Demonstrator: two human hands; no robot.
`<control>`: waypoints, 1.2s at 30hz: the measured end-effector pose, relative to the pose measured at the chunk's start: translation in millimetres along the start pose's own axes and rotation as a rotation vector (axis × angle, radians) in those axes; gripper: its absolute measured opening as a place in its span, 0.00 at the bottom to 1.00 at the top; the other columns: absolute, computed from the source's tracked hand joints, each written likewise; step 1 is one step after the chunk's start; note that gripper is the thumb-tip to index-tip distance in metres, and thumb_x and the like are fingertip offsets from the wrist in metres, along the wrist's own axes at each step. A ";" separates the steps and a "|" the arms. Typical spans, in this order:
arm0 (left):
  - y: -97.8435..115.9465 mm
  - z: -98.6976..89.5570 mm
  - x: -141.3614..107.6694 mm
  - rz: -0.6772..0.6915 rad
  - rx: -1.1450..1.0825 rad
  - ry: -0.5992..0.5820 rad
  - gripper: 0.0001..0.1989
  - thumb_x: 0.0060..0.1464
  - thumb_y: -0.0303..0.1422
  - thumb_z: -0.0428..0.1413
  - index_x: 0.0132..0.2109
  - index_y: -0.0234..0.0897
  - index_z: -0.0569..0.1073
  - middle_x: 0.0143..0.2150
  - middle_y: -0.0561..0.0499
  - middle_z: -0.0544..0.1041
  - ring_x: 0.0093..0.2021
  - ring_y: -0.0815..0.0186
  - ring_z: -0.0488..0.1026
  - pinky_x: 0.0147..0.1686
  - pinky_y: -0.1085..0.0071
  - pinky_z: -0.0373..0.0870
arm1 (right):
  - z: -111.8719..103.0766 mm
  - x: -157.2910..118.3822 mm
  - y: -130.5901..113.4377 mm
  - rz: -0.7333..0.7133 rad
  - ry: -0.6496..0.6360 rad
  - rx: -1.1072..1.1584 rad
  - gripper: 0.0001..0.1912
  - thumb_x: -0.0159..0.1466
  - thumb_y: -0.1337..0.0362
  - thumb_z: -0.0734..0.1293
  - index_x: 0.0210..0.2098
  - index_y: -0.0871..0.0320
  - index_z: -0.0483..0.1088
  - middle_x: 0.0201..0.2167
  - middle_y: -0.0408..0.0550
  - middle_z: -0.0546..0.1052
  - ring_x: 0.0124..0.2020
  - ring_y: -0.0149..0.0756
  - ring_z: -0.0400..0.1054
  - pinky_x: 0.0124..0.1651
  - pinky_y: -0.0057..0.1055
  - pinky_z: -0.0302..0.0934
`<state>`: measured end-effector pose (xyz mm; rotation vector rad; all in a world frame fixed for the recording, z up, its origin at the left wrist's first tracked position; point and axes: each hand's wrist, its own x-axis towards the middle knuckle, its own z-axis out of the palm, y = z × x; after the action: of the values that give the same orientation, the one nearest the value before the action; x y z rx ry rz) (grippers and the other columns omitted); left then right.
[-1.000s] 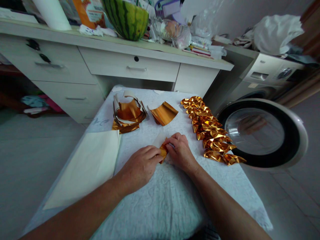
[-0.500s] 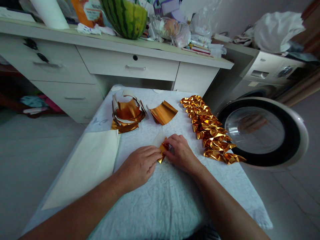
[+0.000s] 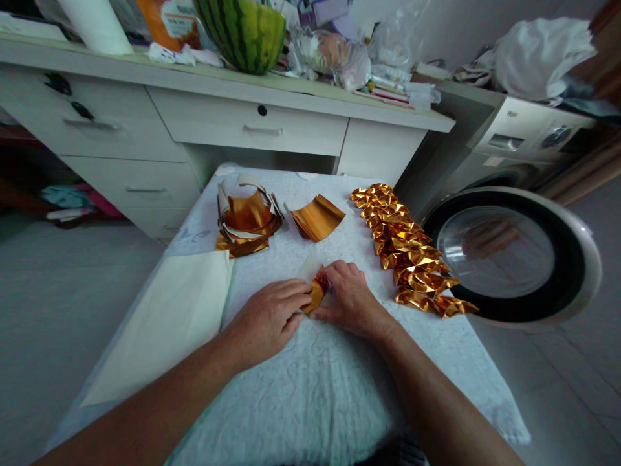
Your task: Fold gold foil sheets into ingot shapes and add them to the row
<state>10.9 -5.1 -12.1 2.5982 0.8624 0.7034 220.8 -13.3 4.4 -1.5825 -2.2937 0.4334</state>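
A small piece of gold foil paper (image 3: pixel 317 292) lies partly folded on the cloth-covered table (image 3: pixel 310 388), between my two hands. My left hand (image 3: pixel 276 314) grips its left edge with fingers and thumb. From the other side, my right hand (image 3: pixel 350 294) pinches the foil, its thumb at the near edge. A pale sheet end (image 3: pixel 309 268) shows just beyond the foil. Farther back sit a small stack of flat gold sheets (image 3: pixel 317 218) and, left of it, a curled bundle of gold and white paper (image 3: pixel 250 217). Folded gold foil pieces (image 3: pixel 407 249) stand in rows at the right.
A large cream paper sheet (image 3: pixel 165 323) covers the table's left side. Behind the table stands a white drawer desk (image 3: pixel 262 133) bearing a cut watermelon (image 3: pixel 242 35) and plastic bags. To the right, a washing machine's open round door (image 3: pixel 495 255) comes close to the table edge.
My right thumb has moved toward me along the foil, and more of the foil's face shows. My left fingers have shifted slightly left.
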 end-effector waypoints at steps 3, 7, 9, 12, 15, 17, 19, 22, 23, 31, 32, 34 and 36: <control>-2.0 -1.2 1.0 -0.007 -0.018 -0.012 0.13 0.55 0.24 0.55 0.47 0.36 0.75 0.52 0.44 0.77 0.54 0.60 0.73 0.55 0.58 0.72 | -1.2 -1.0 -0.7 -0.006 -0.009 0.000 0.33 0.50 0.42 0.74 0.47 0.55 0.68 0.43 0.50 0.68 0.45 0.46 0.59 0.46 0.41 0.55; -5.3 -1.1 2.7 0.005 -0.027 -0.008 0.12 0.56 0.24 0.55 0.46 0.38 0.76 0.50 0.46 0.78 0.53 0.61 0.74 0.53 0.59 0.72 | -3.7 -1.2 -1.3 -0.021 -0.027 0.003 0.37 0.48 0.39 0.74 0.48 0.56 0.68 0.44 0.52 0.68 0.45 0.47 0.58 0.48 0.43 0.55; -6.2 -0.6 3.8 0.022 -0.020 0.003 0.10 0.57 0.25 0.54 0.45 0.38 0.76 0.49 0.46 0.79 0.51 0.61 0.75 0.52 0.61 0.73 | -4.4 -1.1 -1.2 -0.027 -0.034 0.000 0.36 0.48 0.40 0.74 0.48 0.56 0.67 0.44 0.52 0.68 0.45 0.46 0.59 0.48 0.43 0.55; -6.3 0.0 5.7 0.057 0.021 0.010 0.08 0.59 0.27 0.54 0.43 0.38 0.77 0.46 0.47 0.79 0.48 0.62 0.76 0.50 0.63 0.74 | -4.9 -1.1 -1.6 -0.028 -0.036 -0.004 0.35 0.50 0.41 0.74 0.48 0.56 0.68 0.44 0.52 0.68 0.45 0.46 0.59 0.48 0.43 0.55; -6.2 0.9 7.2 0.119 0.088 0.022 0.07 0.60 0.27 0.53 0.40 0.36 0.77 0.42 0.47 0.80 0.45 0.62 0.77 0.46 0.64 0.75 | -6.0 -1.8 -3.1 -0.027 -0.035 -0.005 0.34 0.50 0.43 0.74 0.49 0.56 0.68 0.44 0.51 0.68 0.45 0.46 0.59 0.48 0.43 0.55; -6.4 2.1 7.7 0.150 0.115 0.041 0.09 0.61 0.27 0.52 0.38 0.36 0.77 0.41 0.48 0.80 0.43 0.63 0.77 0.45 0.64 0.75 | -7.4 -2.4 -4.7 -0.024 -0.037 -0.006 0.33 0.50 0.45 0.75 0.49 0.55 0.68 0.44 0.51 0.68 0.45 0.46 0.59 0.48 0.42 0.55; -7.0 3.5 7.7 0.157 0.124 0.064 0.10 0.62 0.27 0.50 0.38 0.36 0.77 0.40 0.48 0.80 0.43 0.64 0.77 0.45 0.64 0.76 | -9.2 -3.0 -6.4 -0.023 -0.037 -0.008 0.32 0.50 0.47 0.76 0.49 0.55 0.69 0.44 0.51 0.68 0.45 0.46 0.59 0.48 0.43 0.55; -7.9 5.3 7.1 0.152 0.120 0.084 0.10 0.63 0.27 0.49 0.39 0.35 0.76 0.40 0.48 0.80 0.42 0.64 0.77 0.44 0.64 0.76 | -12.0 -3.3 -8.7 -0.055 -0.039 -0.001 0.30 0.51 0.49 0.76 0.49 0.54 0.70 0.45 0.51 0.69 0.46 0.46 0.59 0.49 0.43 0.55; -8.3 5.7 6.9 0.148 0.113 0.085 0.10 0.63 0.27 0.49 0.40 0.35 0.76 0.40 0.48 0.80 0.41 0.64 0.77 0.44 0.64 0.76 | -12.8 -3.1 -9.4 -0.075 -0.045 0.008 0.29 0.51 0.51 0.76 0.48 0.54 0.70 0.45 0.51 0.69 0.46 0.46 0.59 0.50 0.42 0.55; -6.4 6.4 7.5 0.061 0.080 0.062 0.10 0.63 0.27 0.49 0.39 0.36 0.75 0.37 0.50 0.79 0.39 0.66 0.77 0.43 0.66 0.75 | -13.2 -0.6 -11.3 -0.127 -0.085 0.096 0.11 0.58 0.63 0.72 0.39 0.58 0.70 0.39 0.48 0.70 0.43 0.40 0.63 0.47 0.36 0.57; -5.1 5.5 8.0 0.053 0.076 0.059 0.10 0.63 0.27 0.49 0.39 0.36 0.74 0.37 0.50 0.79 0.39 0.65 0.76 0.43 0.66 0.75 | -12.6 -0.6 -10.8 -0.125 -0.083 0.105 0.09 0.59 0.64 0.72 0.37 0.58 0.70 0.40 0.48 0.70 0.43 0.40 0.63 0.47 0.36 0.57; -1.7 2.6 9.0 0.038 0.065 0.060 0.09 0.63 0.26 0.49 0.38 0.35 0.74 0.37 0.49 0.78 0.40 0.65 0.76 0.43 0.66 0.74 | -11.0 -1.0 -9.5 -0.120 -0.079 0.128 0.06 0.59 0.66 0.71 0.36 0.57 0.71 0.41 0.48 0.70 0.44 0.40 0.63 0.48 0.36 0.57; 1.7 -0.9 9.2 0.019 0.031 0.060 0.07 0.61 0.25 0.50 0.38 0.36 0.73 0.38 0.48 0.78 0.41 0.64 0.75 0.44 0.65 0.74 | -9.3 -1.4 -8.3 -0.119 -0.073 0.157 0.04 0.59 0.68 0.71 0.35 0.57 0.72 0.42 0.48 0.70 0.45 0.39 0.63 0.50 0.37 0.56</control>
<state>17.7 -0.6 -7.3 2.6285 0.8742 0.7829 218.2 -16.8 16.2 -1.3693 -2.3289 0.6343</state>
